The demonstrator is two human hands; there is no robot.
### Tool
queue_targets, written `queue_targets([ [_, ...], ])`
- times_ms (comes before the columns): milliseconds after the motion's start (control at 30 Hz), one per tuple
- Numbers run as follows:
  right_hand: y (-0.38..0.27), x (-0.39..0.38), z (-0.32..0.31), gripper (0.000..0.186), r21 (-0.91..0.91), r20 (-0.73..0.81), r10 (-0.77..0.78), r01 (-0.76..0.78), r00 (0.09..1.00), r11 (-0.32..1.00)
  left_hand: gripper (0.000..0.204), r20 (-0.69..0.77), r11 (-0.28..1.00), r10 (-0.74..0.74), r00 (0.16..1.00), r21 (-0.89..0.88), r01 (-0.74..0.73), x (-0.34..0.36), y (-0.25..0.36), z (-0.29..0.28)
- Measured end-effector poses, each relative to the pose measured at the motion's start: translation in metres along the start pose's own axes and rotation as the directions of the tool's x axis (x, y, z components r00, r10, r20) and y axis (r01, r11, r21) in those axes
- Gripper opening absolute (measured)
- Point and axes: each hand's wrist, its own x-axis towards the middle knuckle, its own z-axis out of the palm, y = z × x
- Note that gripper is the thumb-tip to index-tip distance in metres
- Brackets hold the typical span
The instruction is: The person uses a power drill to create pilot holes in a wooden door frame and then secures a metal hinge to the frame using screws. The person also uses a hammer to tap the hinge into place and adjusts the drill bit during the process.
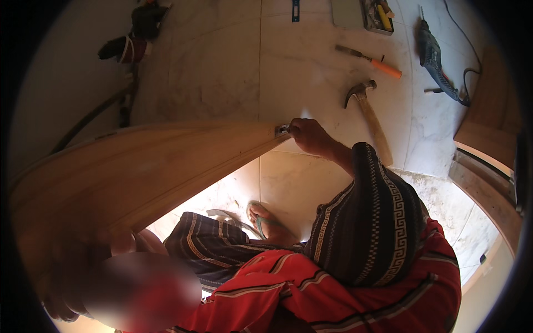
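Observation:
A long light-brown wooden panel [166,152] runs from the lower left to the middle, its narrow end toward my right hand. Set into that end is a small metal fitting [281,130]. My right hand [308,135] is closed right beside the fitting, fingertips at the panel's end; whatever they pinch is too small to make out. Dark patterned cloth [366,222] covers the view beyond the right forearm. At the lower left, what looks like my left hand [145,242] is against the panel's lower edge, mostly hidden by a blurred patch, so its fingers are unclear.
A claw hammer [369,114] lies right of my right hand, and a chisel [369,61] with an orange handle is beyond it. Farther right are a corded drill [433,58] and wooden pieces [486,116]. An open box [379,16] stands at the back. A sandalled foot [269,223] rests below the panel.

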Motion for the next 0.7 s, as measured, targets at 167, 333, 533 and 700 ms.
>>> queue_targets([
  [167,0.002,0.008,-0.014,0.013,-0.084,0.103,-0.079,0.088,0.992,0.993,0.027,0.007,1.0,-0.013,1.0,-0.003,0.013,-0.003,-0.001,0.003],
  [333,-0.016,0.016,-0.032,0.013,-0.18,0.287,-0.096,0.152,0.953,0.972,0.027,0.012,1.0,-0.019,1.0,-0.01,0.019,-0.002,0.001,0.005],
  [533,-0.024,0.045,-0.056,0.017,0.238,0.192,-0.056,0.009,0.98,0.971,0.026,0.008,1.0,-0.021,1.0,-0.016,0.021,0.0,0.007,0.01],
  [700,0.006,0.03,-0.084,0.021,0.543,0.178,0.233,-0.293,0.956,0.787,0.025,0.01,1.0,-0.025,1.0,-0.002,0.025,-0.002,0.013,0.012],
])
